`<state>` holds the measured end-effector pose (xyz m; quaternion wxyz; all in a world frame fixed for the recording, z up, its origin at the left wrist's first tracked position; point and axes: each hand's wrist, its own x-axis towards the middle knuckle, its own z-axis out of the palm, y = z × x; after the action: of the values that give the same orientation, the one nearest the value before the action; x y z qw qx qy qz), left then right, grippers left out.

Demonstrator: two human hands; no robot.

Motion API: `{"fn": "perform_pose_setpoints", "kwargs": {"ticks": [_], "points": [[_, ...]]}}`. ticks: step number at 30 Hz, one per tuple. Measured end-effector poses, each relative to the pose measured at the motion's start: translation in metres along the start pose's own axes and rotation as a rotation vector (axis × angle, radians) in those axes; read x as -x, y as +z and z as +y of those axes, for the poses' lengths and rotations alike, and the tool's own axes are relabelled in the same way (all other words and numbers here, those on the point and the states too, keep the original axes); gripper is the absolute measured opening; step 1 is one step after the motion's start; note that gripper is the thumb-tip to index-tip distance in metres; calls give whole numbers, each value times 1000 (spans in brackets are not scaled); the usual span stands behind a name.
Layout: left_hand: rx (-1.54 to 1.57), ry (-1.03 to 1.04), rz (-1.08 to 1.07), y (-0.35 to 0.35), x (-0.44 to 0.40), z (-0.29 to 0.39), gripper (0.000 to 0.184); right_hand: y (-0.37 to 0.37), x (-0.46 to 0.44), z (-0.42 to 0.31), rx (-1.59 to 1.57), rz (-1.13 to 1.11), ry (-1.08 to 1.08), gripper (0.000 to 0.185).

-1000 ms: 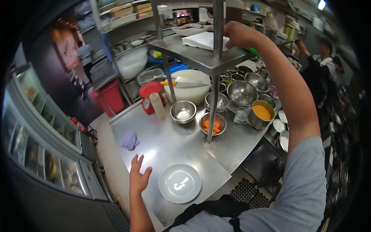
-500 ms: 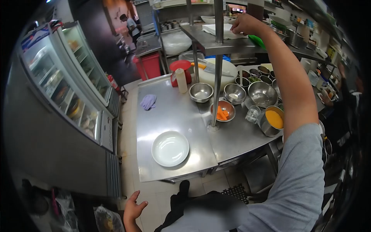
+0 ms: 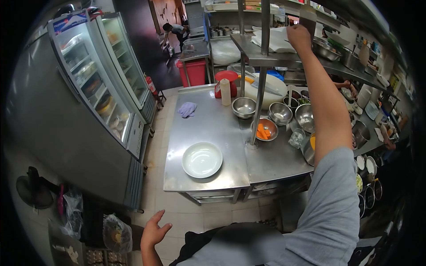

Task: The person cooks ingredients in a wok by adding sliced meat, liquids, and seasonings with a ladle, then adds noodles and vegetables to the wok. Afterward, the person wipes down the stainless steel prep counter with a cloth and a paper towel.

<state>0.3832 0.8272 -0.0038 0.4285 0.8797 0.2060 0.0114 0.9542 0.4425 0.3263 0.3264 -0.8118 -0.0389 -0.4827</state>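
Observation:
My right hand [image 3: 300, 37] is raised over the steel shelf [image 3: 248, 52], its fingers curled closed at the right end of a folded white cloth or paper stack [image 3: 274, 41]. A bottle of dark liquid [image 3: 308, 20] stands right behind the knuckles; whether the fingers touch it, or what they hold, is hidden. Low on the left, my left hand [image 3: 154, 231] hangs above the floor with thumb and fingers apart, holding nothing. An empty white plate [image 3: 202, 160] lies on the steel table [image 3: 177, 142] ahead of it.
A purple cloth [image 3: 187, 109], a red scale [image 3: 226, 77], a squeeze bottle [image 3: 225, 92] and a bowl of carrot pieces [image 3: 265, 130] sit on the table. A post [image 3: 259, 102] rises at its middle. Glass-door fridges [image 3: 93, 84] line the left. A person [image 3: 177, 34] bends at the back.
My right hand has moved from over the white stack to its right end, beside the bottle. The view has shifted left. My left hand stays low and open. The person behind leans further forward.

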Motion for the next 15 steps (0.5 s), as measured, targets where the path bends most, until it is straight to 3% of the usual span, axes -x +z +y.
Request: {"fn": "perform_pose_setpoints", "kwargs": {"ticks": [1, 4, 5, 6, 7, 8, 10, 11, 12, 13, 15], "points": [[-45, 27, 15, -2, -1, 13, 60, -4, -3, 0, -113, 68, -17, 40], [-4, 112, 0, 0, -22, 27, 56, -58, 53, -31, -365, 44, -68, 36], [83, 169, -31, 2, -29, 30, 55, -66, 87, -32, -472, -83, -175, 31], [210, 233, -35, 5, -36, 44, 54, -82, 139, -47, -121, 85, -724, 28], [332, 302, -38, 9, -45, 62, 54, -99, 198, -71, -669, -342, -164, 30], [433, 373, 31, 16, -51, 76, 55, -120, 253, -100, -683, -451, -133, 31], [528, 449, 82, 24, -63, 106, 56, -133, 358, -126, -1038, -766, 118, 26], [579, 545, 206, 25, -64, 124, 54, -144, 391, -136, -969, -923, -93, 10], [629, 641, 332, 23, -63, 130, 52, -159, 413, -157, -1052, -1109, 4, 3], [803, 619, -26, 17, -62, 115, 47, -164, 435, -170, -1113, -1123, 6, 2], [742, 627, -431, 7, -59, 100, 35, -166, 462, -179, -1173, -1132, 12, 1]]}}
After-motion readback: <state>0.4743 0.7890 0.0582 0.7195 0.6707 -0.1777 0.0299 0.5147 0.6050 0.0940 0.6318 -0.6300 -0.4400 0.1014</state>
